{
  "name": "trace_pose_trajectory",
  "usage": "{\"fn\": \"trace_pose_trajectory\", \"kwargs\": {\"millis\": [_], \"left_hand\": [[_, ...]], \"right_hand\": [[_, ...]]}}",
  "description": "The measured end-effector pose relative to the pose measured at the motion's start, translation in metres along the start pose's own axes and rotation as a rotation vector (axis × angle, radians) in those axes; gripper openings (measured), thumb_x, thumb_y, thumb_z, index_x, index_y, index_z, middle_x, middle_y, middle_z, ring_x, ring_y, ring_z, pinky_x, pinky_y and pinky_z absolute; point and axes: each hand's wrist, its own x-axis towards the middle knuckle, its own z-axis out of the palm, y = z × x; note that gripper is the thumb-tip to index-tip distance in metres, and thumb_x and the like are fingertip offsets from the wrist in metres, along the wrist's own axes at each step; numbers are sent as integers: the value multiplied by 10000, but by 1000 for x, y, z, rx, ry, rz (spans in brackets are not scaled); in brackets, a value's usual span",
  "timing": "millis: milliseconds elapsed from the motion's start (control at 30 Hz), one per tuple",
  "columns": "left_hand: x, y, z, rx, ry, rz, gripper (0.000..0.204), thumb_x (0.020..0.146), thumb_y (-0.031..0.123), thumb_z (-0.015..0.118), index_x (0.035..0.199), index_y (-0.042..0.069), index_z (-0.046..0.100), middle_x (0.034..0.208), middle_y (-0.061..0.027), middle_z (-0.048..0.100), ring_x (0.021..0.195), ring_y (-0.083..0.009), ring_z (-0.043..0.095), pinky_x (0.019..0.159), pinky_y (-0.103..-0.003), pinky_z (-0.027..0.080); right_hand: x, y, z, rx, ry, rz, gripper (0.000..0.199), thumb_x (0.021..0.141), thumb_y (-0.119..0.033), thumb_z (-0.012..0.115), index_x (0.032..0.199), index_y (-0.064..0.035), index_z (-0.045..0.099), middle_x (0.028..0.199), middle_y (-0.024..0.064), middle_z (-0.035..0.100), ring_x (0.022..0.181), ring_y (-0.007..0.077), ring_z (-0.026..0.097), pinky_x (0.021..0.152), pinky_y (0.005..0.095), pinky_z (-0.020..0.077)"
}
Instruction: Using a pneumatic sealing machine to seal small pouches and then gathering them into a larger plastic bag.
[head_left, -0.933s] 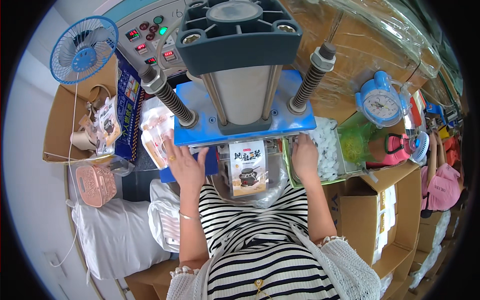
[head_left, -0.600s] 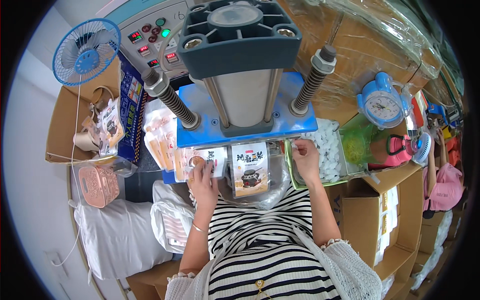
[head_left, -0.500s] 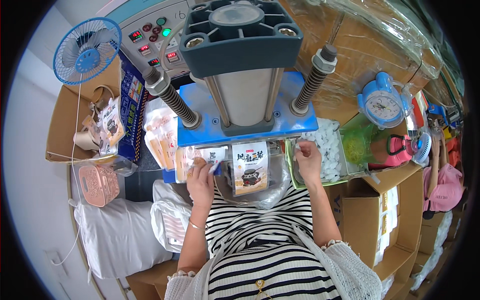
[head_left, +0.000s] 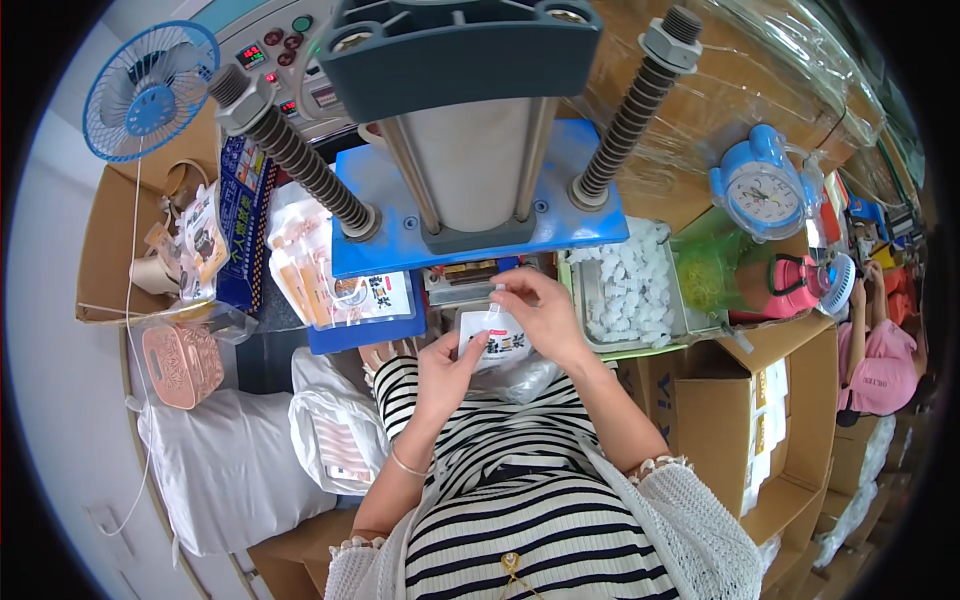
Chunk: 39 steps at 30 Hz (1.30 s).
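In front of my body, just below the press, a white printed pouch (head_left: 508,345) is upright between my hands. My left hand (head_left: 446,375) grips its left side, thumb on the front. My right hand (head_left: 548,312) pinches a small whitish spout (head_left: 498,293) at the pouch's top edge; whether it sits inside the opening I cannot tell. The press (head_left: 470,250) has a blue plate and two spring posts, with metal jaws below it. Left of the jaws, more printed pouches (head_left: 380,297) lie on a blue block (head_left: 365,335). On the right, a tray (head_left: 588,330) is heaped with white spouts (head_left: 632,285).
A clear plastic bag (head_left: 525,383) hangs below the pouch. Left are a blue fan (head_left: 150,105), an open carton (head_left: 110,240) and a pink basket (head_left: 183,365). Right are a blue alarm clock (head_left: 762,190), a pink bottle (head_left: 785,288), a carton (head_left: 715,435) and a person in pink (head_left: 880,360).
My left hand has come from the pouch stack to mid-front with a pouch. My right hand has left the tray with a spout. The pouch that hung at the press is out of sight there.
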Motion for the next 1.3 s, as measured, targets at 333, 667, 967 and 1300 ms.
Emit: {"fn": "trace_pose_trajectory", "kwargs": {"millis": [333,667,967,1300], "left_hand": [[63,-28,-9,-114,37,51,283,918,258,671,943,-23,693,776,24,665,667,-41,538,594,-213,431],[32,6,-69,1294,798,877,220,807,167,717,974,28,681,891,-123,685,757,-353,615,761,-363,498],[-20,35,-57,746,328,421,170,793,152,739,823,3,665,774,-107,631,683,-280,573,652,-350,454],[-15,0,-24,303,-6,41,235,841,185,752,753,-16,666,650,33,568,611,-24,461,541,-234,395]], "right_hand": [[10,27,-55,-918,431,-227,181,837,13,582,1004,-7,649,949,166,641,917,355,599,829,401,491],[9,48,-73,-621,430,-48,210,796,16,608,1005,1,633,943,141,635,829,290,594,775,357,496],[-34,-2,-22,165,166,118,176,931,-11,560,1100,1,610,1043,75,638,910,135,591,842,259,465],[-8,-35,-15,-601,-332,-371,226,896,-12,522,1120,-16,553,1059,175,564,1013,359,536,877,431,445]]}}
